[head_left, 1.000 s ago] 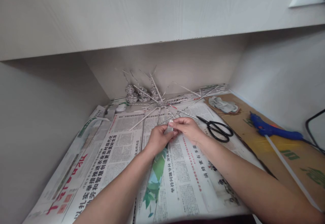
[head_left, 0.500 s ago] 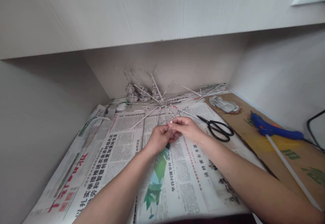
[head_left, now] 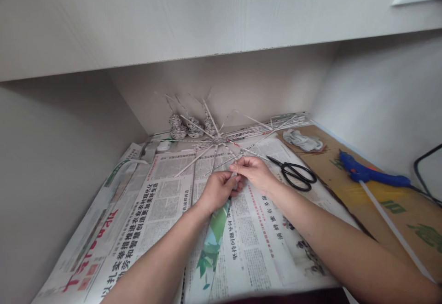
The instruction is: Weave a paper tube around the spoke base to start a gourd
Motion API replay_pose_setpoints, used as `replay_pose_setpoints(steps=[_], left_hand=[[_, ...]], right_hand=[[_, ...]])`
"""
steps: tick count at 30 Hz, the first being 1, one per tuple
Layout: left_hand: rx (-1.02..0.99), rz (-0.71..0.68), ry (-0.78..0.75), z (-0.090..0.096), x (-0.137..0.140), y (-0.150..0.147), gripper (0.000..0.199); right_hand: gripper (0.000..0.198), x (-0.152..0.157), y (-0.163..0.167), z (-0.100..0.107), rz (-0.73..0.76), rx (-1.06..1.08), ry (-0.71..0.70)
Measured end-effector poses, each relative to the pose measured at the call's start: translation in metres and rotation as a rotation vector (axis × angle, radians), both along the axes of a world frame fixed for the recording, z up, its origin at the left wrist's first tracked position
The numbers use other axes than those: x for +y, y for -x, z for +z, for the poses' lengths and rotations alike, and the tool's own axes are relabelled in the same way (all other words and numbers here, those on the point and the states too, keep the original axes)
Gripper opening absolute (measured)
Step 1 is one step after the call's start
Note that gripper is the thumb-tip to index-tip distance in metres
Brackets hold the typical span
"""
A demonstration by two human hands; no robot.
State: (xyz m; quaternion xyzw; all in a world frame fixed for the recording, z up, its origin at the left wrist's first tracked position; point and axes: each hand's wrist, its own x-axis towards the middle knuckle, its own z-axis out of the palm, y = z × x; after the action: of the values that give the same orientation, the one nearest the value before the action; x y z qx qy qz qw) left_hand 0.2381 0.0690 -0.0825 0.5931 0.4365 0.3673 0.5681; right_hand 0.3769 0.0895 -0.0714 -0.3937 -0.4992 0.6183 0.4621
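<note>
Together, the left hand (head_left: 217, 190) and the right hand (head_left: 254, 173) pinched the top of a green paper strip (head_left: 214, 237), which stuck out below the left hand, with black scissors (head_left: 283, 166) near the right hand.

A blue glue gun (head_left: 366, 172) lay on brown cardboard (head_left: 326, 168) — a crumpled pale wad (head_left: 304, 141) farther back. Black scissors (head_left: 283, 167) rested near the cardboard's left edge.

Place: craft nook, home or workshop not certain | bench (head_left: 180, 146) enclosed by walls (head_left: 376, 111), overhung by a white panel (head_left: 207, 14) | newspaper (head_left: 172, 212) spread to its front edge | wound paper gourds (head_left: 195, 129) and paper sticks (head_left: 292, 121) set along the back edge | scissors (head_left: 283, 166), glue gun (head_left: 376, 176) and cardboard (head_left: 414, 209) laid towards the right edge
</note>
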Motion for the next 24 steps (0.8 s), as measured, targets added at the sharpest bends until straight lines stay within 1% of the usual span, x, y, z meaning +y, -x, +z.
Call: replay_pose_setpoints(steps=[2, 5, 7, 13, 17, 19, 22, 24], left_hand=[[-0.005, -0.012, 0.016, 0.0006, 0.0006, -0.0002, 0.034], [-0.038, -0.010, 0.060, 0.0009, 0.0023, 0.0008, 0.034], [-0.053, -0.009, 0.077, 0.0010, 0.0028, 0.0014, 0.034], [-0.030, -0.041, 0.100, 0.0041, -0.0001, 0.0011, 0.033], [-0.049, -0.076, 0.103, 0.0064, -0.0009, 0.0017, 0.033], [-0.056, -0.079, 0.100, 0.0070, -0.0012, 0.0019, 0.034], [-0.034, -0.071, 0.103, 0.0078, -0.0022, 0.0014, 0.034], [-0.024, -0.071, 0.106, 0.0089, -0.0029, 0.0010, 0.034]], right_hand=[[0.031, -0.0005, -0.0011, 0.0021, 0.025, 0.001, -0.003], [0.025, -0.0004, -0.0046, 0.0038, 0.131, -0.013, -0.038], [0.024, 0.0002, -0.0065, 0.0032, 0.163, -0.016, -0.054], [0.028, 0.0002, -0.0066, 0.0017, 0.084, 0.005, 0.005], [0.027, -0.0007, -0.0074, 0.0042, 0.168, -0.016, 0.018], [0.028, -0.0006, -0.0079, 0.0043, 0.183, -0.022, 0.019], [0.031, -0.0001, -0.0082, 0.0034, 0.110, -0.004, 0.035], [0.032, 0.0003, -0.0091, 0.0034, 0.103, 0.010, 0.046]])
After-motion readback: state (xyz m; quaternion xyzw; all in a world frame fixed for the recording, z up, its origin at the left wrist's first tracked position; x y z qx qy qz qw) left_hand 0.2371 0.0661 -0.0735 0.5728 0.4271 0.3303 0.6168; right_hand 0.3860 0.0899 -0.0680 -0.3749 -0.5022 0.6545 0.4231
